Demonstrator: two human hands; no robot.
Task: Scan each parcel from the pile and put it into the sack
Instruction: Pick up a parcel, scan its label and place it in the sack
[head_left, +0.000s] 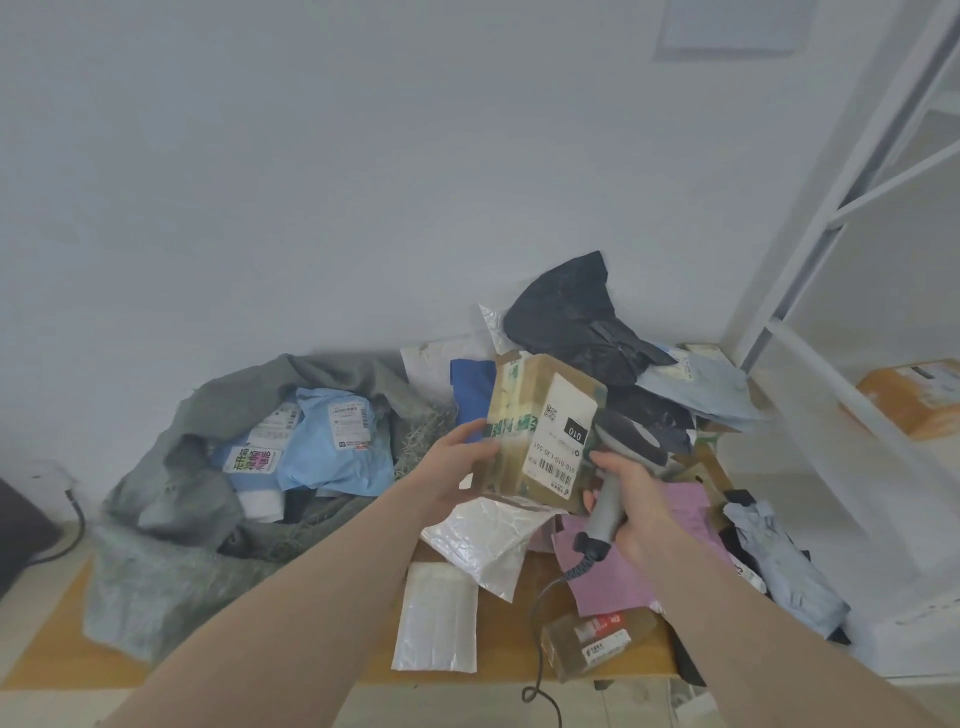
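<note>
Both hands work above the table (509, 644): left hand (457, 475) grips a taped cardboard parcel (540, 431), right hand (636, 499) clenches a handheld scanner (618, 467) beside it.

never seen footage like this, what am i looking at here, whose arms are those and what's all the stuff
There is no machine here. The single picture comes from a camera worn on a person's head, looking down at their own bare arms. The left hand holds up a taped cardboard parcel with its white label facing the camera. The right hand grips a corded barcode scanner just beside it. Below lies a wooden table piled with mailer bags and small boxes. To the left sits an open grey-green sack with blue parcels already inside.
</note>
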